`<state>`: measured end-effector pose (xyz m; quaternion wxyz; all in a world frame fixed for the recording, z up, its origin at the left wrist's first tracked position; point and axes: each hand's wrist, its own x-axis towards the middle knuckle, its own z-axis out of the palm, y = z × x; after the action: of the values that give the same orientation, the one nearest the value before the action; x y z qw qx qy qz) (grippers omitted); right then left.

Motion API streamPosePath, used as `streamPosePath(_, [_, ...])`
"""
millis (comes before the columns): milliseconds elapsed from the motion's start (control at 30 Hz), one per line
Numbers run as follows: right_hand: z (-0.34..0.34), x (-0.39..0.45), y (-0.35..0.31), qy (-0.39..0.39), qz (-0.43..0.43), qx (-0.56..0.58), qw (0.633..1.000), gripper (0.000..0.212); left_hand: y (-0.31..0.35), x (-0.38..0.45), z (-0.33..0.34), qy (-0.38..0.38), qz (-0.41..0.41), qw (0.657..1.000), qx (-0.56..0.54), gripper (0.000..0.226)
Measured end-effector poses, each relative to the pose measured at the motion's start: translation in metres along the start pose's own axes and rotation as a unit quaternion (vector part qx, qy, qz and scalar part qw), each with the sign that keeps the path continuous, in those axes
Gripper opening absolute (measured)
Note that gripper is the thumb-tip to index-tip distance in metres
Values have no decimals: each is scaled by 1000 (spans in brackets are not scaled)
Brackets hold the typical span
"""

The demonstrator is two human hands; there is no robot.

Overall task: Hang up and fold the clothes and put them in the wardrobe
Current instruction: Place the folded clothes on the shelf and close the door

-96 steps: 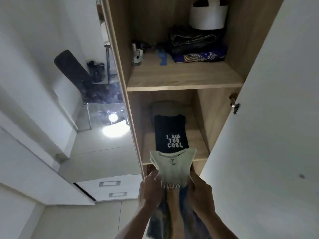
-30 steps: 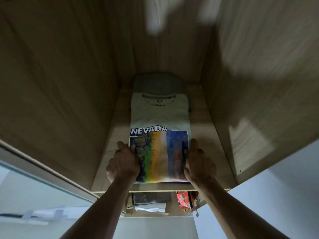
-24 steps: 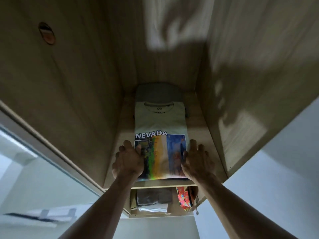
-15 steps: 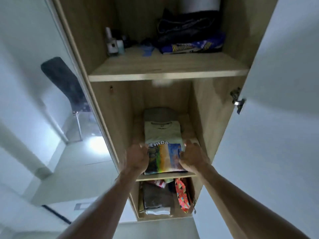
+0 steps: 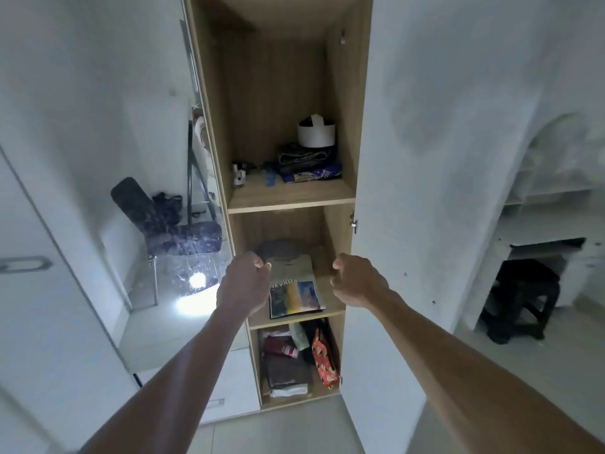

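Note:
A folded pale T-shirt with a colourful NEVADA print (image 5: 294, 290) lies on the middle shelf (image 5: 330, 312) of the open wooden wardrobe, on top of a stack whose grey bottom garment (image 5: 278, 249) peeks out behind. My left hand (image 5: 244, 283) hovers in front of the shelf at the shirt's left, fingers loosely curled and holding nothing. My right hand (image 5: 357, 280) hovers to the shirt's right, also loosely curled and empty. Neither hand touches the shirt.
The upper shelf (image 5: 291, 198) carries folded dark clothes (image 5: 309, 165), a white round container (image 5: 316, 134) and small bottles (image 5: 239, 173). The bottom compartment holds bags and a red patterned pouch (image 5: 322, 362). The white wardrobe door (image 5: 409, 191) stands open at right; a mirror panel (image 5: 183, 257) is at left.
Both hands let go of the NEVADA shirt and drew back from the shelf. My head pulled back, so the whole wardrobe column is now in view.

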<state>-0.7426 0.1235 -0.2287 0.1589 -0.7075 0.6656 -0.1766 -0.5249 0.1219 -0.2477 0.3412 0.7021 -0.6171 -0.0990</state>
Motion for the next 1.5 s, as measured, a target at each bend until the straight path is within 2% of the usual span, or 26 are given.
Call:
streamPosePath(233, [-115,-61,-12,60,-40,-17,997,31,90,-28,-50,9,69,996,-49,24])
streamPosePath(300, [-146,-68,-12,103,-51,-20,993,32,117,-32,-54,10,89,994,-68,26])
streamPosePath(367, [-180,-78,-6,180,-73,-38,980,33,154,-38,-55,7,112,989,-92,31])
streamPosePath(433, [-208,-83,-6,285,-102,-72,950,37,184,-41,-53,4,139,984,-111,36])
streamPosePath(533, [-255,-86,4,484,-107,-91,864,50,234,-45,-42,-9,185,973,-135,44])
streamPosePath(600, [-285,-83,13,556,-93,-55,824,63,269,-48,-32,-16,219,964,-149,48])
streamPosePath(667, [-310,-77,21,542,-80,30,836,75,301,-49,-25,-10,237,958,-160,52])
streamPosePath(733, [-331,-68,29,461,-68,159,871,77,328,-47,-15,-12,245,956,-163,56])
streamPosePath(800, [-345,-56,36,366,-51,264,891,70,348,-43,-5,-25,253,954,-157,65])
streamPosePath(867, [-350,-47,37,308,-58,292,903,60,360,-37,3,-37,258,954,-147,75])
streamPosePath(933, [-349,-39,36,300,-83,310,898,55,372,-27,12,-33,248,958,-143,82])
streamPosePath(1100, [-337,-21,41,311,-123,400,853,53,381,-11,25,27,244,954,-174,96])
streamPosePath(1200, [-337,-7,40,241,-165,480,828,51,376,-3,21,96,238,946,-196,88])
streamPosePath(1300, [-335,8,27,187,-197,489,829,47,363,4,6,160,248,924,-245,56])
streamPosePath(1400, [-324,27,3,191,-226,447,844,41,333,11,-14,159,264,916,-257,53])
streamPosePath(1500, [-302,51,-32,236,-247,403,849,33,297,24,-38,134,276,918,-251,48])
